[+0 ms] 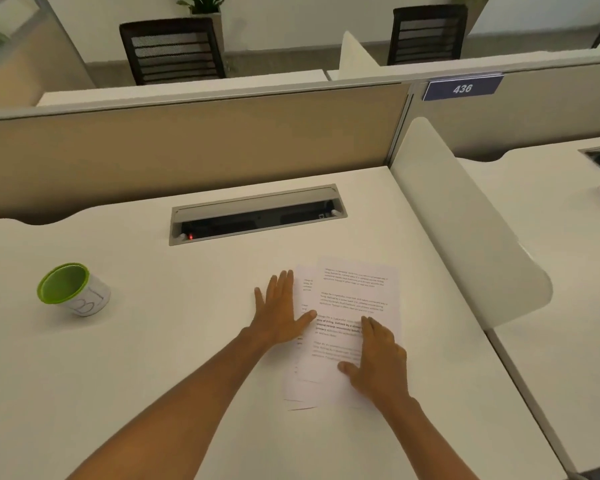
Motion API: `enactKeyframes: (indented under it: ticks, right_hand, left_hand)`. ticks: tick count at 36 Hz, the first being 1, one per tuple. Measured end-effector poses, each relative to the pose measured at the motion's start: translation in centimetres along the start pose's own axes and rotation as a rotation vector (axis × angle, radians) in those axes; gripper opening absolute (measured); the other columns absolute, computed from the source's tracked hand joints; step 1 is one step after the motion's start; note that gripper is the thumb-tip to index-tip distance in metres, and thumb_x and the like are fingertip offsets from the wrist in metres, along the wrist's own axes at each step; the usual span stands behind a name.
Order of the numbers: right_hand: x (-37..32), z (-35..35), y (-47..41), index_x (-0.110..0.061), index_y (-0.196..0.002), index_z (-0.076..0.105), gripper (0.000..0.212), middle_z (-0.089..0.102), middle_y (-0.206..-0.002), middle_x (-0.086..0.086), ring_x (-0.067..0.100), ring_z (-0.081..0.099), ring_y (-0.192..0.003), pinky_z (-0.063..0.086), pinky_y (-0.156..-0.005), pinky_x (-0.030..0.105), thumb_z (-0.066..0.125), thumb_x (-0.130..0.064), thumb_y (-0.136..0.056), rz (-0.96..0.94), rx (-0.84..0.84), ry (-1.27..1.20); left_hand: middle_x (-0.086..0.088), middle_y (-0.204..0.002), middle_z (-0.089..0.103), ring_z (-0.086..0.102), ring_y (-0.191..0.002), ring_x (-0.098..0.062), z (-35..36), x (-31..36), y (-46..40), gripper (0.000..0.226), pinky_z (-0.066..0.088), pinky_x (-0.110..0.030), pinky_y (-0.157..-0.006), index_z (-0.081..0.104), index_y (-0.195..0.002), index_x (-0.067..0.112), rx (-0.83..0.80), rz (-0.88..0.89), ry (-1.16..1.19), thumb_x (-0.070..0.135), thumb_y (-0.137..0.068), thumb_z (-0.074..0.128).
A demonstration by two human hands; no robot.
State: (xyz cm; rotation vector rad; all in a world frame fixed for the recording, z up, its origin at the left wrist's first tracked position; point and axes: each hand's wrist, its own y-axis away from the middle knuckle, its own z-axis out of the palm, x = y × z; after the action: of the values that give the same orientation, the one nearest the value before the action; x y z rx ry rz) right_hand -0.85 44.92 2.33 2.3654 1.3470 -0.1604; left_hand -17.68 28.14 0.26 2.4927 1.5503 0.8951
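Two hands point(281, 311) point(378, 362) press papers point(354, 299) lying lengthwise away.

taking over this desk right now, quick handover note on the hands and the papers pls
Left hand: flat, fingers straight, resting on the desk at the pile's left edge, thumb on the paper.
Right hand: palm down on the top sheet, gripping nothing.
Printed sheets: one loose pile lying flat; lower sheets stick out at the left and near edges.
Done: sheets gathered in one pile.
Left: probably squaring the edges.
Green-rimmed cup: upright far to the left, untouched.
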Motion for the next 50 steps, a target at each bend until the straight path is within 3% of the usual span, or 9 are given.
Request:
enactKeyframes:
  ticks: [12, 14, 16, 18, 24, 29, 34, 39, 50]
  right_hand:
    - [0.0, 0.1, -0.1, -0.019, -0.166, 0.017, 0.107, 0.029, -0.169, -0.002, 0.022, 0.028, -0.156, 0.032, -0.125, 0.044, 0.078, -0.055, -0.086, -0.008, 0.000, -0.034]
    - [0.1, 0.1, -0.1, -0.020, -0.165, 0.017, 0.105, 0.029, -0.169, -0.003, 0.022, 0.027, -0.157, 0.031, -0.126, 0.044, 0.078, -0.055, -0.087, -0.010, -0.001, -0.046]
    - [0.1, 0.2, -0.1, -0.020, -0.165, 0.017, 0.105, 0.029, -0.169, -0.003, 0.023, 0.027, -0.157, 0.030, -0.127, 0.045, 0.078, -0.054, -0.087, -0.015, -0.003, -0.053]
    - [0.2, 0.2, 0.0, -0.019, -0.165, 0.017, 0.105, 0.029, -0.169, -0.002, 0.023, 0.026, -0.157, 0.030, -0.127, 0.046, 0.078, -0.055, -0.087, -0.022, -0.005, -0.050]
    - [0.6, 0.7, 0.1, -0.019, -0.166, 0.017, 0.106, 0.027, -0.171, -0.001, 0.025, 0.023, -0.160, 0.027, -0.128, 0.048, 0.078, -0.056, -0.087, -0.036, -0.006, -0.057]
    - [1.8, 0.7, -0.3, -0.021, -0.164, 0.030, 0.104, 0.039, -0.166, -0.003, 0.021, 0.033, -0.155, 0.026, -0.125, 0.045, 0.084, -0.053, -0.081, -0.037, 0.016, -0.216]
    - [3.9, -1.4, -2.2, -0.020, -0.158, 0.039, 0.098, 0.046, -0.156, 0.003, 0.025, 0.048, -0.142, 0.045, -0.116, 0.043, 0.095, -0.028, -0.078, 0.174, 0.183, -0.792]
    - [4.4, -3.6, -3.9, -0.025, -0.163, 0.029, 0.122, 0.058, -0.146, -0.001, 0.018, 0.064, -0.125, 0.052, -0.090, 0.028, 0.101, -0.031, -0.065, 0.241, -0.032, -1.272]
    - [0.1, -3.4, -3.6, -0.009, -0.130, 0.076, 0.055, 0.077, -0.132, 0.012, 0.031, 0.075, -0.122, 0.062, -0.099, 0.044, 0.095, -0.012, -0.078, 0.128, -0.534, -1.459]
  left_hand:
    - [0.006, -0.177, 0.024, 0.022, -0.164, -0.026, 2.2, 2.5, 0.3, 0.105, -0.017, -0.062, -0.127, -0.014, -0.165, 0.043, 0.090, 0.083, 0.211, 0.079, -0.090, 0.051]
    - [0.010, -0.169, 0.039, 0.050, -0.147, -0.022, 2.5, 3.4, 0.9, 0.106, 0.021, -0.058, -0.129, -0.016, -0.159, 0.056, 0.113, 0.061, 0.368, 0.076, -0.088, 0.059]
    - [0.014, -0.160, 0.046, 0.068, -0.114, -0.011, 2.7, 4.0, 1.9, 0.110, 0.062, -0.029, -0.093, -0.019, -0.153, 0.066, 0.149, 0.010, 0.521, 0.071, -0.086, 0.067]
    - [0.009, -0.158, 0.049, 0.068, -0.105, -0.007, 2.8, 4.3, 2.5, 0.117, 0.062, -0.022, -0.079, -0.017, -0.159, 0.058, 0.182, -0.084, 0.639, 0.062, -0.086, 0.075]
    - [-0.001, -0.164, 0.044, 0.053, -0.140, -0.023, 2.9, 3.8, 3.6, 0.108, 0.056, -0.037, -0.106, 0.020, -0.167, 0.024, 0.237, -0.324, 0.846, 0.027, -0.085, 0.089]
    - [0.015, -0.115, 0.069, 0.070, -0.115, -0.018, 2.6, 3.3, 4.2, 0.061, 0.056, -0.016, -0.074, 0.057, -0.128, 0.030, 0.286, -0.331, 0.989, 0.010, -0.081, 0.091]
    - [0.021, -0.113, 0.075, 0.073, -0.104, -0.001, 0.6, 2.9, 6.0, 0.055, 0.063, -0.016, -0.073, 0.061, -0.119, 0.043, 0.311, -0.201, 1.026, 0.019, -0.080, 0.093]
    - [0.027, -0.119, 0.075, 0.073, -0.106, 0.005, -2.0, 2.2, 8.2, 0.054, 0.061, -0.013, -0.077, 0.064, -0.116, 0.055, 0.337, -0.086, 1.030, 0.032, -0.078, 0.094]
    - [0.008, -0.135, 0.073, 0.072, -0.123, -0.019, -4.8, -0.3, 11.9, 0.056, 0.062, -0.042, -0.102, 0.056, -0.140, 0.033, 0.076, -0.147, 1.118, 0.021, -0.092, 0.083]
